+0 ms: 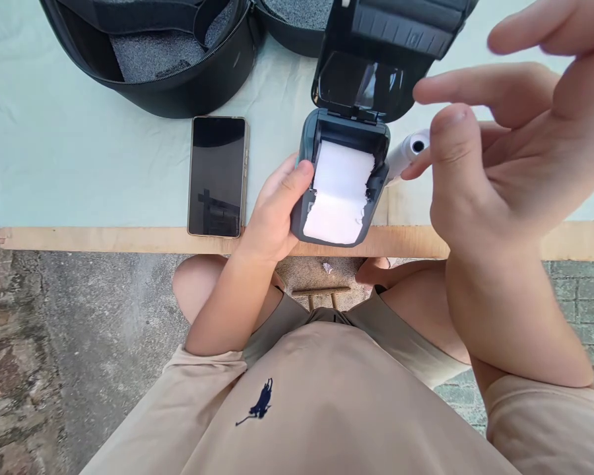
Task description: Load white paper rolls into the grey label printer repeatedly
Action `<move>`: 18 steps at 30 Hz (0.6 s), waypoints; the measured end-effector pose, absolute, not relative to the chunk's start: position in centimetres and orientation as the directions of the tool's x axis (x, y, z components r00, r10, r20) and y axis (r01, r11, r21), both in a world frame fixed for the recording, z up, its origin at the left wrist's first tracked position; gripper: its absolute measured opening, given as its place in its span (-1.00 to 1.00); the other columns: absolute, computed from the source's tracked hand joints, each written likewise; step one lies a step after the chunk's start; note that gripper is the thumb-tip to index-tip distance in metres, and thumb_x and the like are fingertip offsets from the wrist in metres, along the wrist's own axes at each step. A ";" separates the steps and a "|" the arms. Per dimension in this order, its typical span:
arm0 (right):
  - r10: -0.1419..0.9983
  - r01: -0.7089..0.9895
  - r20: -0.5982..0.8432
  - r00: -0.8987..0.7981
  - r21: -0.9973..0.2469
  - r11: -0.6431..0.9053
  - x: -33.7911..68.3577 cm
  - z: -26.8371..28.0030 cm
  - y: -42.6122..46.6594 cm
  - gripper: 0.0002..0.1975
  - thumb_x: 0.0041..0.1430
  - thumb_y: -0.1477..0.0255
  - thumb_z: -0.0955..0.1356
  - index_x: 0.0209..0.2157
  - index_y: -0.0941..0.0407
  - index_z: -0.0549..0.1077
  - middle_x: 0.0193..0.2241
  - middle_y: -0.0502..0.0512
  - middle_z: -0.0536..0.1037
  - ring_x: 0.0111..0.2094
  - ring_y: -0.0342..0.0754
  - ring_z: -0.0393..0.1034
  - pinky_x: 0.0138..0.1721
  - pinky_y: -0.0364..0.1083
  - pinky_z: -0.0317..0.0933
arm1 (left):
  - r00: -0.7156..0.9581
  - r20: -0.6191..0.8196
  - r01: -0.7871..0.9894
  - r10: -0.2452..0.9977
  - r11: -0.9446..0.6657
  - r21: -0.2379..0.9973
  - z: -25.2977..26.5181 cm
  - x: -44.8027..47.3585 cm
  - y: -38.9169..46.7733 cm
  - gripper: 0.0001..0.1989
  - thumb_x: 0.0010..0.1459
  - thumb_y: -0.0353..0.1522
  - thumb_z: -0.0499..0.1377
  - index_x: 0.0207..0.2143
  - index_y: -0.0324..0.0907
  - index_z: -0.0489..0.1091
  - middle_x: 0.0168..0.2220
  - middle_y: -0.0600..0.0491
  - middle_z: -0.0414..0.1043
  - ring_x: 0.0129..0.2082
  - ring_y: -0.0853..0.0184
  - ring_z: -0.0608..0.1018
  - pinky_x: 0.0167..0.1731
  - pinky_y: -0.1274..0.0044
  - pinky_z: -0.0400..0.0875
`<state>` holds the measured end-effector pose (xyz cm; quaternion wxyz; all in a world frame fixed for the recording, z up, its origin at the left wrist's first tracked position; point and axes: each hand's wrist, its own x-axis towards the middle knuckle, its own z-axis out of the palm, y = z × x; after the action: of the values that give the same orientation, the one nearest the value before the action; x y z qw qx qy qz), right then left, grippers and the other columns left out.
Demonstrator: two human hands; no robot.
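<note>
Over the table's near wooden edge (103,239), the left hand (276,214) grasps a black printer (346,130) by its left side, white paper (339,194) lying inside. At right, the right hand (515,165) holds nothing, fingers spread; whether it touches the white roll (400,157) beyond, I cannot tell. A phone (216,178) lies left. The printer's lid (359,82) stands open; a black case (212,82) sits far left.

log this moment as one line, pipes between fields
left hand: holds black device | hinged cover: open | white paper: in device | right hand: open, near cover, contact unclear | phone: on table
</note>
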<state>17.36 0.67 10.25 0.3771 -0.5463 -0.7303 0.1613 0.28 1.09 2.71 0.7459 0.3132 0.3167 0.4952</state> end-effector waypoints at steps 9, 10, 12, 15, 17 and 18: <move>0.939 0.901 0.112 -0.324 -0.265 0.342 17.0 9.0 1.2 -0.77 0.09 0.39 0.29 -0.17 0.04 0.40 -0.38 -0.03 0.54 -0.51 -0.14 0.33 -0.49 -0.10 0.11 | 0.399 -0.145 -0.507 0.905 0.350 0.788 2.7 0.2 1.1 -0.70 0.21 -0.18 0.07 -0.09 -0.13 0.36 -0.14 0.04 0.49 0.14 0.22 0.42 -0.15 0.52 0.50; 0.938 0.911 0.086 -0.337 -0.222 0.347 16.9 9.0 1.2 -0.74 0.09 0.38 0.29 -0.14 0.05 0.40 -0.40 -0.02 0.54 -0.51 -0.13 0.33 -0.52 -0.12 0.06 | 0.401 -0.141 -0.501 0.905 0.345 0.794 2.6 0.1 1.1 -0.70 0.20 -0.18 0.08 -0.09 -0.12 0.35 -0.13 0.04 0.49 0.13 0.21 0.43 -0.21 0.54 0.50; 0.930 0.916 0.062 -0.363 -0.159 0.368 16.9 9.0 1.3 -0.71 0.09 0.35 0.28 -0.11 0.04 0.39 -0.43 -0.01 0.52 -0.52 -0.12 0.32 -0.54 -0.14 -0.04 | 0.407 -0.110 -0.495 0.907 0.320 0.808 2.5 0.0 1.1 -0.70 0.19 -0.17 0.09 -0.08 -0.09 0.36 -0.11 0.03 0.48 0.10 0.21 0.44 -0.36 0.58 0.48; 0.930 0.921 0.048 -0.365 -0.125 0.368 16.8 8.9 1.4 -0.69 0.08 0.33 0.28 -0.11 0.03 0.40 -0.44 0.00 0.52 -0.49 -0.08 0.33 -0.55 -0.13 -0.07 | 0.436 -0.072 -0.497 0.897 0.307 0.812 2.3 -0.1 1.1 -0.71 0.19 -0.20 0.09 -0.06 -0.08 0.35 -0.09 0.02 0.47 0.08 0.22 0.46 -0.45 0.60 0.43; 0.937 0.921 0.036 -0.346 -0.176 0.347 16.8 8.9 1.5 -0.67 0.05 0.34 0.28 -0.09 0.02 0.39 -0.41 -0.01 0.53 -0.46 -0.06 0.37 -0.53 -0.10 0.02 | 0.438 -0.083 -0.494 0.895 0.317 0.810 2.3 -0.1 1.0 -0.72 0.21 -0.21 0.07 -0.06 -0.09 0.34 -0.08 0.02 0.47 0.06 0.23 0.48 -0.45 0.60 0.42; 0.941 0.916 0.037 -0.338 -0.217 0.337 16.8 9.0 1.5 -0.66 0.04 0.35 0.30 -0.09 0.02 0.38 -0.41 -0.02 0.53 -0.47 -0.07 0.36 -0.51 -0.09 0.07 | 0.434 -0.092 -0.494 0.896 0.322 0.807 2.3 0.0 1.0 -0.72 0.21 -0.20 0.07 -0.07 -0.10 0.34 -0.08 0.03 0.47 0.04 0.24 0.49 -0.45 0.61 0.42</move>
<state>16.83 1.46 9.03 0.0779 -0.5702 -0.8140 0.0786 -0.03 1.01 2.34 0.7648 0.3638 0.2761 0.4545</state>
